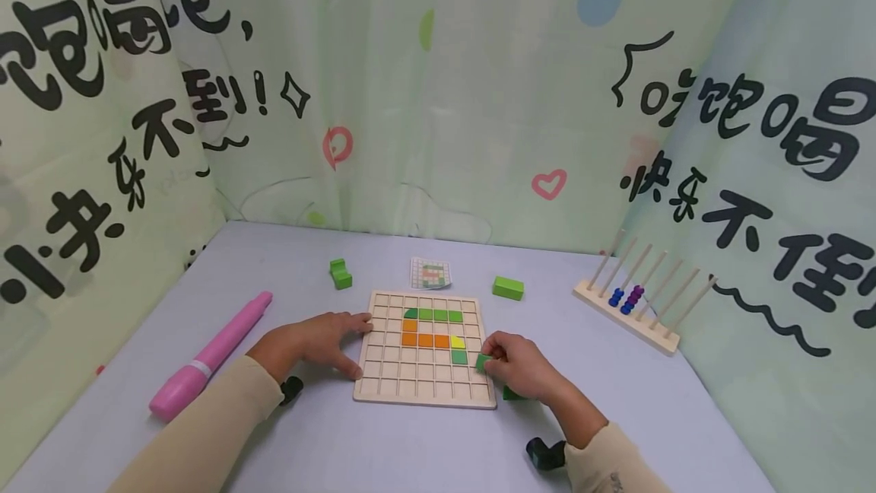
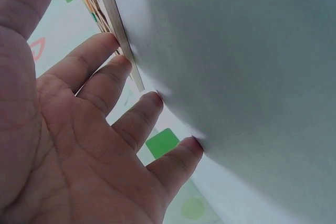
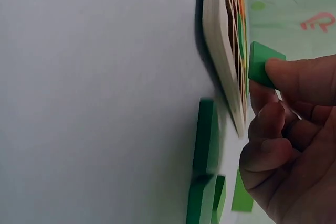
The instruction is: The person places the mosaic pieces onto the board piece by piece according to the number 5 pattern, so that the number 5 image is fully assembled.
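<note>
A wooden grid board (image 1: 383, 379) lies on the table, with green, orange and yellow blocks set in some of its squares. My left hand (image 1: 327, 342) rests at the board's left edge, fingers spread and fairly straight, as the left wrist view also shows. At the board's right edge, my right hand (image 1: 523, 364) pinches a small green block (image 3: 261, 64) between thumb and finger. The block is held just above the board's rim. Below that hand, dark green blocks (image 3: 206, 140) lie on the table, partly hidden in the head view.
A patterned card (image 1: 430, 273) lies behind the board, between a green stepped block (image 1: 340, 275) and a green rectangular block (image 1: 508, 287). A pink pen-shaped object (image 1: 212, 356) is at left. On the right stands a wooden peg rack (image 1: 626, 316) with blue and purple beads.
</note>
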`<state>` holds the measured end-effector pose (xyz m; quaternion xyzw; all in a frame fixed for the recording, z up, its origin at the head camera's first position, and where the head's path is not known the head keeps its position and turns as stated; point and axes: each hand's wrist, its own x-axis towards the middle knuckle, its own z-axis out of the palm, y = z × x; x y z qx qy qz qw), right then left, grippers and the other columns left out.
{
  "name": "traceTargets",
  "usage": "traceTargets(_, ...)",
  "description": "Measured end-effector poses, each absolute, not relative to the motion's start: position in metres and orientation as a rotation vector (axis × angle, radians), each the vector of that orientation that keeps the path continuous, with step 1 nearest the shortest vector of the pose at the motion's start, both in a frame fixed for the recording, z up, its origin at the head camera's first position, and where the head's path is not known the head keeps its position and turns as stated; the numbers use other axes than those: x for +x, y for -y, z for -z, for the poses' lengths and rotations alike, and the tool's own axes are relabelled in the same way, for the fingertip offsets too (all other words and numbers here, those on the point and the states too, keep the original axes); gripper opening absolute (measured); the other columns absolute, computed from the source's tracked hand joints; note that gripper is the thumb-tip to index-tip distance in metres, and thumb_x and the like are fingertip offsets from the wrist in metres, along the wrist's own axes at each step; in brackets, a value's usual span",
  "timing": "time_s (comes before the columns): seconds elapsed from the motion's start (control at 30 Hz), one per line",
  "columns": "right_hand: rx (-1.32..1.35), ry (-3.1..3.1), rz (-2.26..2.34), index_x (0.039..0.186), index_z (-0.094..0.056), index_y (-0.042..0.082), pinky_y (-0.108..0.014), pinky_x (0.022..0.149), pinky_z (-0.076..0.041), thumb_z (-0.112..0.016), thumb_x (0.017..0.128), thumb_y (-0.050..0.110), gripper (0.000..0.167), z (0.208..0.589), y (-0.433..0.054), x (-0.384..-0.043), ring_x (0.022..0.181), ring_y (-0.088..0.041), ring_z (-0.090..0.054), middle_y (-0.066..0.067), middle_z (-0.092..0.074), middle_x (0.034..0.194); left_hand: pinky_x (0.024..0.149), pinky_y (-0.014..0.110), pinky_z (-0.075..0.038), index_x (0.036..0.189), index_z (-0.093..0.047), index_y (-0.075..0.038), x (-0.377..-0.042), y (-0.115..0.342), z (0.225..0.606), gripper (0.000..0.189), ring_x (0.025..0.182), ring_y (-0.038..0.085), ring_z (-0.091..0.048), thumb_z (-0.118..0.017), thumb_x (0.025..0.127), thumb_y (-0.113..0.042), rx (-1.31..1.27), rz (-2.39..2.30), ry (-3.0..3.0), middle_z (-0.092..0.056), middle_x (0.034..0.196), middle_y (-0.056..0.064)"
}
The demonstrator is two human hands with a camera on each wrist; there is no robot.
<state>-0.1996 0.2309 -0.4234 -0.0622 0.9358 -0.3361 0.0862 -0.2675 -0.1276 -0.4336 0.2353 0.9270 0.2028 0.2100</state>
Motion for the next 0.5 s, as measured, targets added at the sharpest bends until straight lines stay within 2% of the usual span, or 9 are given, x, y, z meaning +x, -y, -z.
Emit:
traceTargets(0.2,-0.397,-2.738,0.961,0.096,-0.065,0.009,-0.026,0.065,-0.043,-0.068,0.095,0.002,0.008,0.424,-0.216,-0.202,0.079,-0.016,-0.053,0.001,-0.058,0.082,0.124,0.055,-0.032,0.153,-0.052,-0.017,-0.267,0.127,0.434,0.089,0.154,0.033,-0.033,-0.092,0.077,-0.042,0.652,-0.557,-2.582,-0.038,0.167,0.002)
traceTargets(0.5,-0.415,-2.740,0.899,0.096,-0.066,0.010,-0.026,0.062,-0.044,-0.069,0.095,0.003,0.008,0.426,-0.202,-0.203,0.078,-0.016,-0.053,0.001,-0.058,0.082,0.124,0.054,-0.033,0.153,-0.052,-0.017,-0.266,0.126,0.433,0.089,0.154,0.033,-0.034,-0.092,0.077,-0.041,0.640,-0.554,-2.587,-0.039,0.167,0.003)
